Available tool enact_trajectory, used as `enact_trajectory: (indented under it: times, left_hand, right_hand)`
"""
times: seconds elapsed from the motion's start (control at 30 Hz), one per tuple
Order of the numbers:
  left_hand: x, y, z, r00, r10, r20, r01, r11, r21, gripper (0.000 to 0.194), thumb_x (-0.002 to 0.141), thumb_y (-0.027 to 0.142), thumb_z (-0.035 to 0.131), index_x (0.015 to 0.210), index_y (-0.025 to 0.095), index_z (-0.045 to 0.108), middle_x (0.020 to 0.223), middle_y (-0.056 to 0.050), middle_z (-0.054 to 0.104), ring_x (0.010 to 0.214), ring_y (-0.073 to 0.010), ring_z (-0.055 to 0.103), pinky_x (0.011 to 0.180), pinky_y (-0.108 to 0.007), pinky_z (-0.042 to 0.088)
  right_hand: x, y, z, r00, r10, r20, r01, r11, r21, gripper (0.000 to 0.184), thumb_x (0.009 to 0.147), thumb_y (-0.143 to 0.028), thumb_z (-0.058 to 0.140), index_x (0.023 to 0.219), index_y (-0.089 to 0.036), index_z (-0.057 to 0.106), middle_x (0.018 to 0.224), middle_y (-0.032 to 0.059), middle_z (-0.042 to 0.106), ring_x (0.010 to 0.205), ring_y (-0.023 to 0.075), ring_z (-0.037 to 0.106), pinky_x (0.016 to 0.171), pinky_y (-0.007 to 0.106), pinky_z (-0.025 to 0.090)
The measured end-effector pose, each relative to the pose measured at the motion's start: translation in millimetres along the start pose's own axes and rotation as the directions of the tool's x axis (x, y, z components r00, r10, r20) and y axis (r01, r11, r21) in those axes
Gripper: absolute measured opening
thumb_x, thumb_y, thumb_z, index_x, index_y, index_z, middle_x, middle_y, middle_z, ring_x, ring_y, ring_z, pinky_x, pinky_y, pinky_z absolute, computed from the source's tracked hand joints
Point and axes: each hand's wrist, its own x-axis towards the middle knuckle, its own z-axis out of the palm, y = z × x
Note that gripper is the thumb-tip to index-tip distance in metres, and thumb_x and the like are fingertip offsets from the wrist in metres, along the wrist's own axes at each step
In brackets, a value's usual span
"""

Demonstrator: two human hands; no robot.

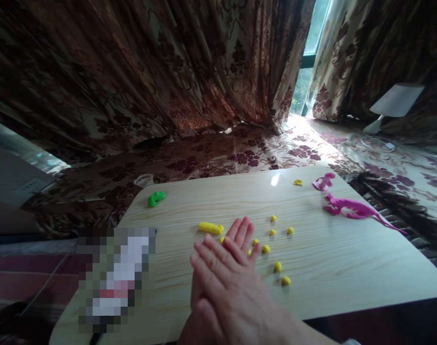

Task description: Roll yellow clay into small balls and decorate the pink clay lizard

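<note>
My right hand (236,282) lies across my left hand (241,233), palm against palm, above the near middle of the table. The fingers of both hands are stretched out; the left fingertips stick out past the right hand. Whatever may lie between the palms is hidden. Just beyond them is a yellow clay roll (210,228) with a lumpy right end. Several small yellow clay balls are scattered to the right, among them a near ball (285,281) and a far ball (273,218). A few more balls are partly covered by my fingers.
The pale wooden table (175,273) carries a green clay piece (155,198) at far left. A yellow scrap (297,182), a pink clay figure (323,181) and a long magenta piece (358,209) lie far right. A blurred-out flat object (121,273) lies left; a white lamp (397,100) stands behind.
</note>
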Motion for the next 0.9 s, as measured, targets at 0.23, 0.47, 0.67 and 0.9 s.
enact_trajectory:
  times: [0.23, 0.47, 0.67, 0.9]
  left_hand:
    - [-15.5, -8.3, -9.6, 0.947, -0.296, 0.123, 0.319, 0.84, -0.439, 0.054, 0.091, 0.048, 0.026, 0.126, 0.016, 0.051, 0.128, -0.011, 0.053, 0.124, -0.0245, 0.042, 0.103, -0.041, 0.032]
    - [-42.3, -28.6, -22.0, 0.911, -0.396, -0.116, 0.34, 0.879, -0.335, 0.033, 0.08, 0.02, 0.055, 0.112, 0.015, 0.061, 0.118, -0.011, 0.06, 0.106, -0.0218, 0.057, 0.089, -0.032, 0.046]
    - [-52.0, -47.6, -38.6, 0.973, 0.157, -0.171, -0.012, 0.769, 0.639, 0.022, 0.081, 0.02, 0.057, 0.101, 0.021, 0.065, 0.099, -0.006, 0.067, 0.092, -0.0215, 0.062, 0.084, -0.036, 0.049]
    - [-46.1, -46.5, -52.4, 0.913, 0.354, 0.2, -0.262, 0.135, 0.956, 0.023, 0.08, 0.01, 0.053, 0.097, 0.022, 0.063, 0.099, -0.007, 0.062, 0.097, -0.0228, 0.055, 0.084, -0.039, 0.045]
  right_hand:
    - [-24.1, 22.5, 4.5, 0.975, 0.2, 0.096, -0.192, 0.977, -0.093, 0.049, 0.091, -0.029, 0.035, 0.138, -0.016, 0.031, 0.148, 0.0052, 0.021, 0.137, 0.0227, 0.01, 0.11, 0.051, 0.008]
    - [-54.7, 26.7, 9.4, 0.966, 0.242, 0.097, -0.229, 0.966, -0.123, 0.036, 0.089, -0.02, 0.04, 0.123, -0.02, 0.05, 0.141, 0.0067, 0.038, 0.135, 0.0264, 0.016, 0.106, 0.056, 0.018]
    - [-73.7, 25.7, 3.3, 0.964, 0.265, 0.023, -0.266, 0.963, 0.036, 0.045, 0.082, -0.007, 0.04, 0.126, -0.018, 0.045, 0.126, 0.0119, 0.049, 0.121, 0.024, 0.04, 0.097, 0.045, 0.038]
    - [-79.6, 15.4, 14.1, 0.955, 0.26, 0.144, -0.277, 0.955, 0.108, 0.047, 0.082, -0.008, 0.039, 0.128, -0.017, 0.043, 0.1, 0.011, 0.057, 0.085, 0.0204, 0.054, 0.072, 0.034, 0.048]
